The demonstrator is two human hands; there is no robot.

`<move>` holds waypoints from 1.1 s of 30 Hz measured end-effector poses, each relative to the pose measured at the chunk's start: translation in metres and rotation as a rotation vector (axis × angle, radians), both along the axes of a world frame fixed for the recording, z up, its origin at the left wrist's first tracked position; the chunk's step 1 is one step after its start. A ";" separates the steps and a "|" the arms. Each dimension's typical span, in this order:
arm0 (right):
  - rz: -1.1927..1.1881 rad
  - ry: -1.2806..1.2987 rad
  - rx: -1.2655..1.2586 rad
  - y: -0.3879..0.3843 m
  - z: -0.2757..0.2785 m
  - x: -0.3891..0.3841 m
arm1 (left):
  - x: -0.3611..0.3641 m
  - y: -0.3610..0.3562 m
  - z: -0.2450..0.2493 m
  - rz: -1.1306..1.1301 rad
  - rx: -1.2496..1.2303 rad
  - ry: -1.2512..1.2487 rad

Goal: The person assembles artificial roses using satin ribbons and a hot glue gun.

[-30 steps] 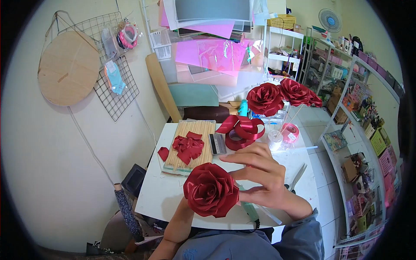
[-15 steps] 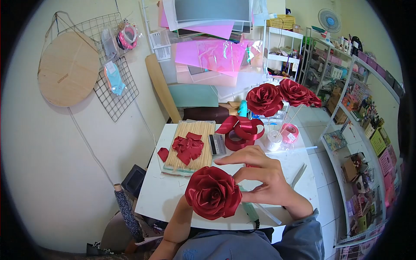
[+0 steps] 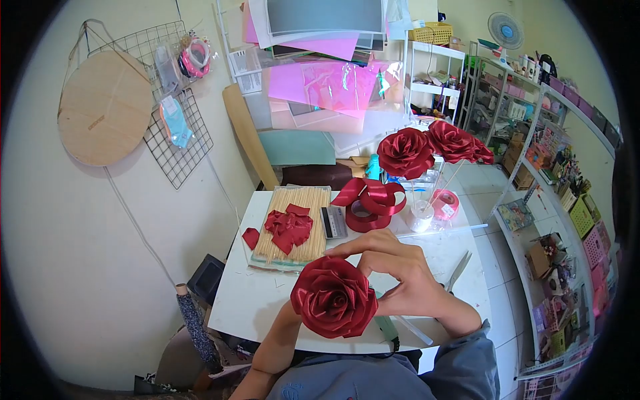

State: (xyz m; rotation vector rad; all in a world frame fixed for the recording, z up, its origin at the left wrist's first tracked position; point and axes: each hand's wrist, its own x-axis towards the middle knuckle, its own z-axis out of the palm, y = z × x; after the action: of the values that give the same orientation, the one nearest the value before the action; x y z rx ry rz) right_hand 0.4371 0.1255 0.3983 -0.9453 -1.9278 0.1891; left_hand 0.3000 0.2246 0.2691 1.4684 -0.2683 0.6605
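A red ribbon rose faces up toward me at the near edge of the white table. My left hand is beneath it, with its fingers hidden by the petals. Curved around the rose's right and far sides is my right hand, its fingertips at the outer petals and partly hidden. Red fabric petals lie on a bundle of wooden sticks, with one loose petal to the left. A roll of red ribbon is behind the rose.
Finished roses stand on sticks in a white cup, beside a pink tape roll. Scissors lie at the right. A green glue gun is close to the near edge. Shelves stand at the right.
The rose has shifted slightly to the right. My right hand's fingers have come closer around it, the fingertips now nearer its far edge.
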 end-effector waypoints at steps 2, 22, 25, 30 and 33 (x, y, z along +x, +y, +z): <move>-0.002 0.007 0.005 0.000 0.000 -0.001 | -0.005 -0.032 0.052 0.340 -0.054 0.147; -0.024 0.027 0.039 0.002 -0.001 -0.006 | -0.013 -0.005 0.011 0.247 -0.110 0.113; -0.053 0.005 0.069 0.001 -0.001 -0.007 | -0.013 -0.005 0.011 0.321 -0.051 0.120; -0.043 0.005 0.092 0.002 -0.002 -0.007 | -0.013 -0.005 0.011 0.445 0.047 0.133; -0.050 0.039 0.078 0.002 0.000 -0.005 | -0.013 -0.004 0.011 0.512 0.111 0.139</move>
State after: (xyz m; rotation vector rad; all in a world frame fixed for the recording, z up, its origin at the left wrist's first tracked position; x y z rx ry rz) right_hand 0.4323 0.1272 0.3979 -0.9302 -1.8611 0.1020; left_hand 0.2869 0.2202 0.2803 1.6981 0.1918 0.9576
